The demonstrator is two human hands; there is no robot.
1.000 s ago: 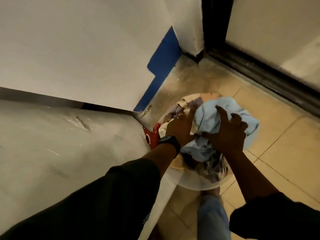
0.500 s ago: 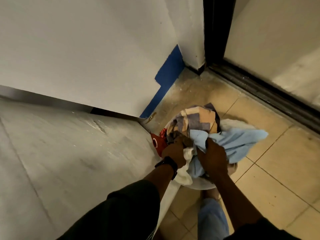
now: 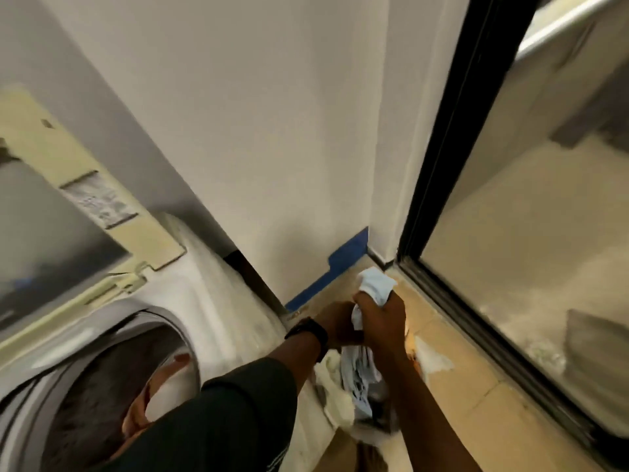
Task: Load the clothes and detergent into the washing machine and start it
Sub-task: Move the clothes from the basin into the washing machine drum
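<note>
Both my hands grip a bundle of clothes point(image 3: 360, 369), pale blue and white, lifted beside the washing machine point(image 3: 211, 301). My right hand point(image 3: 383, 320) clutches the top of the bundle, and a light blue end point(image 3: 376, 284) sticks out above it. Just to its left, partly hidden by it, my left hand point(image 3: 335, 323) with a black watch holds the same bundle. The top-loading machine stands open at lower left, its lid point(image 3: 85, 199) raised, and some cloth point(image 3: 163, 393) lies in the drum. No detergent is in view.
A white wall point(image 3: 272, 131) with blue tape point(image 3: 326, 277) at its base runs behind the machine. A dark-framed glass sliding door point(image 3: 476, 165) stands on the right. The tiled floor point(image 3: 476, 403) lies below my hands. The image is motion-blurred.
My hands closed on the clothes in the floor basin and lifted them up. My view swung up and left, bringing the open machine drum and lid into sight.
</note>
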